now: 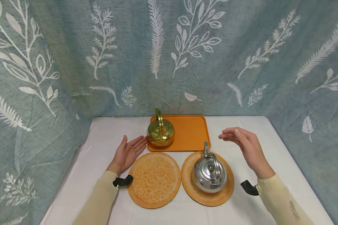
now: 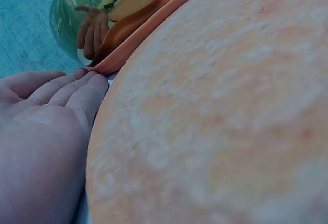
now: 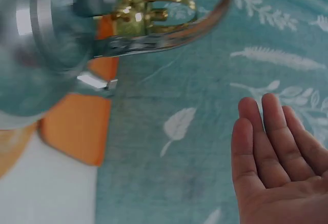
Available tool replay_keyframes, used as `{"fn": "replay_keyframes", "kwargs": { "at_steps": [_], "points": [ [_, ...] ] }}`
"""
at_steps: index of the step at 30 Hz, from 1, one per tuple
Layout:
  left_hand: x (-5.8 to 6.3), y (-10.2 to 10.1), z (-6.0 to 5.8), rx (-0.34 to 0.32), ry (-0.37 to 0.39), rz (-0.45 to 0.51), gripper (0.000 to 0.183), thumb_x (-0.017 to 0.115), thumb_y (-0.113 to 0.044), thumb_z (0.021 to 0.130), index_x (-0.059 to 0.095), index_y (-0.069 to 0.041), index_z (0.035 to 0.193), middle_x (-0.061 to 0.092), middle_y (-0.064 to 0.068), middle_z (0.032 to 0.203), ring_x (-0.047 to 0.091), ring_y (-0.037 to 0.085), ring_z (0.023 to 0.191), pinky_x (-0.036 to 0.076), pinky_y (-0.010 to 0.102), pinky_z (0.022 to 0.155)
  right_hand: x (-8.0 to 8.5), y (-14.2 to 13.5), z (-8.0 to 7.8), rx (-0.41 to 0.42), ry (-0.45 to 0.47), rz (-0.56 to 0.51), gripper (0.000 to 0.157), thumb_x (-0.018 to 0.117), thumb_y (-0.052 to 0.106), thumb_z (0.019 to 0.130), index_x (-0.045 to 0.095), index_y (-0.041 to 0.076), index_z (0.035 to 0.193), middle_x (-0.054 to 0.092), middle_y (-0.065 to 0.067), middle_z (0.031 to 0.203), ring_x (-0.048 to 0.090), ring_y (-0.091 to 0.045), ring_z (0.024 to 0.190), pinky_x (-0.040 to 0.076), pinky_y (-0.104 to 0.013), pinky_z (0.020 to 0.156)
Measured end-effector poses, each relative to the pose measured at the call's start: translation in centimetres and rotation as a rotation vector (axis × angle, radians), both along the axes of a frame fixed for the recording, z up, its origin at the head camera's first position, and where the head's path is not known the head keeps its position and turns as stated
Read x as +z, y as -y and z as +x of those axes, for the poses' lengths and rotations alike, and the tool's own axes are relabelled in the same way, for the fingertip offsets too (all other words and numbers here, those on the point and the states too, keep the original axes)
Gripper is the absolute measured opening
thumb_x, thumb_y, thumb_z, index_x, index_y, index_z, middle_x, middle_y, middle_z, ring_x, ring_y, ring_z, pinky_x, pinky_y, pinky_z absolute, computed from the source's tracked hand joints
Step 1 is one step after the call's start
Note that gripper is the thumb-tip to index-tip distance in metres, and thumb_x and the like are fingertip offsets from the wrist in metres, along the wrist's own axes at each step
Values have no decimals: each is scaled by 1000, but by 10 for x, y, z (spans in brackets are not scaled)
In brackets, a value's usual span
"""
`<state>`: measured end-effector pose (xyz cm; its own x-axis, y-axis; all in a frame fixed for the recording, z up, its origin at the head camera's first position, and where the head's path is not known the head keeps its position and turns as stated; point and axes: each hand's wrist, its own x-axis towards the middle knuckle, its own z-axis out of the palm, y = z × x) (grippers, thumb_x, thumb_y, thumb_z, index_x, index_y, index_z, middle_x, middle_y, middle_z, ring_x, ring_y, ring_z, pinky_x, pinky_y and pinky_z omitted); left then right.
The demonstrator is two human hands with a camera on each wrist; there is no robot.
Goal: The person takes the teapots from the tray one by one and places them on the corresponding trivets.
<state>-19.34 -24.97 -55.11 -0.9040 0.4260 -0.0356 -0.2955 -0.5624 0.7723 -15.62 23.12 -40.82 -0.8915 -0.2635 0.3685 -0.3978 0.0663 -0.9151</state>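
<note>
A shiny gold kettle [image 1: 160, 132] with an upright handle stands on the left part of an orange tray [image 1: 190, 132]. My left hand [image 1: 128, 154] lies palm up with straight fingers, its fingertips at the tray's left edge beside that kettle; contact cannot be judged. On the right round mat [image 1: 190, 193] sits a silver kettle [image 1: 209, 179], its spout toward the tray. Raised to the right of the tray and silver kettle, my right hand [image 1: 248, 148] holds nothing, its fingers extended and slightly bent. The right wrist view shows the silver kettle [image 3: 46, 75] apart from the fingers.
A second round orange-yellow mat [image 1: 155, 181] lies in front of the gold kettle, next to my left wrist. White cloth [image 1: 250, 122] covers the table. A blue-green curtain [image 1: 135, 62] with white leaf prints hangs behind and along both sides.
</note>
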Motion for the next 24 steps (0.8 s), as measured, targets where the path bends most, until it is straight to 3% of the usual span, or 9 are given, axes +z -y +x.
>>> {"fn": "replay_keyframes", "kwargs": {
  "at_steps": [6, 11, 17, 24],
  "points": [
    [0, 1, -1, -14, 1, -16, 96, 25, -67, 114, -4, 6, 170, -4, 24, 179, 0, 36, 166, 11, 45, 134, 33, 14, -13, 61, -4, 78, 47, 36, 22, 122, 71, -9, 132, 73, -28, 123, 73, -28, 116, 57, -34, 106],
    [0, 1, 0, -5, 10, -23, 97, 26, -67, 113, -3, 6, 170, -3, 24, 179, 1, 37, 166, 11, 45, 134, 55, 25, -28, 110, 43, 166, 52, 38, 31, 121, 67, -7, 140, 71, -25, 133, 70, -29, 123, 55, -35, 110],
    [0, 1, 0, -18, 10, -18, 95, 23, -66, 114, -5, 6, 170, -5, 24, 178, -1, 37, 166, 9, 44, 134, 75, 41, -52, 148, 138, 230, 59, 39, 40, 121, 64, -8, 144, 69, -24, 138, 68, -35, 127, 55, -39, 111],
    [1, 3, 0, -7, 12, -18, 96, 27, -66, 114, -3, 6, 170, -3, 24, 178, 1, 36, 166, 11, 45, 134, 90, 70, -77, 170, 219, 247, 59, 43, 42, 119, 63, -7, 146, 67, -25, 141, 67, -36, 128, 52, -54, 114]
  ]
}}
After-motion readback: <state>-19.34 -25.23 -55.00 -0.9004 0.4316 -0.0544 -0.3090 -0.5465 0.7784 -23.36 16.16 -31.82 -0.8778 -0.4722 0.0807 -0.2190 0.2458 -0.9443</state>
